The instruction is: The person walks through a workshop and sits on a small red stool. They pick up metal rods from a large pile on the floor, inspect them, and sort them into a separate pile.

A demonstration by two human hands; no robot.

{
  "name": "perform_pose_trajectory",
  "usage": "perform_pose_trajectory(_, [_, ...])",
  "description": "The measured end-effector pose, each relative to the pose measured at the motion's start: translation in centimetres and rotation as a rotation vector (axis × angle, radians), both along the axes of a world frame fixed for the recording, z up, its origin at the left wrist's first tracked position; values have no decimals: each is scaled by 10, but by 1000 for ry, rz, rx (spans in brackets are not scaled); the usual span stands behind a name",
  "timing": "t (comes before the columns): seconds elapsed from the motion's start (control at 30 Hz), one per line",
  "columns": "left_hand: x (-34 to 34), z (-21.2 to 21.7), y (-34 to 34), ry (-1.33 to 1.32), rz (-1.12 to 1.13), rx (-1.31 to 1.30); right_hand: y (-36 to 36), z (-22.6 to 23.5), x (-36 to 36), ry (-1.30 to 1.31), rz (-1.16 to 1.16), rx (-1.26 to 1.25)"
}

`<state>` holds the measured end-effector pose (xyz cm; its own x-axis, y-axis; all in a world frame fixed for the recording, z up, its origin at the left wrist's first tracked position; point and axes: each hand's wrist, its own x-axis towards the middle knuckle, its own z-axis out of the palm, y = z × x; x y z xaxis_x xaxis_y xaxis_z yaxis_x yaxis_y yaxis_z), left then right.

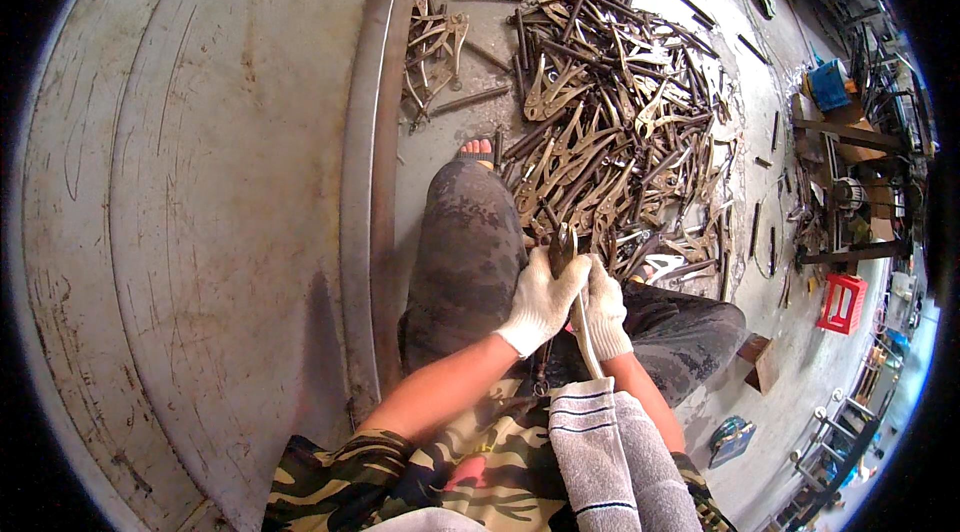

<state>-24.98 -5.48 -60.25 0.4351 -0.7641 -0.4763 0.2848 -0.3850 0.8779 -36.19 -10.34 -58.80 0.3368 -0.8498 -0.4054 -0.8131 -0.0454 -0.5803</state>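
Note:
Just in front of my lap, a pair of large metal pliers (587, 332) is in my two gloved hands. Its dark jaws point away from me, and one long pale handle runs back toward my body. My left hand (545, 300), in a white knit glove, is closed around the tool near the jaws. On its other side my right hand (604, 312), gloved the same way, is closed against it. The fingers hide much of the tool. Beyond my hands a big heap of metal pliers and loose handles (620, 122) covers the floor.
A broad scratched metal surface with a raised edge (368, 182) runs along my left. Several more pliers (435, 47) lie beside it. A grey striped towel (590, 442) hangs down my front. To the right are a red crate (842, 304), a wooden block (760, 364) and cluttered racks.

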Motion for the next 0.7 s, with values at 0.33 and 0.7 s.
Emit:
perform_pose_trajectory(0.33, [0,0,2,-18,-68,4,7,0,-4,-43,-120,61])
perform_pose_trajectory(0.7, [4,13,0,45,-49,-17,-24,5,-12,-88,152,-45])
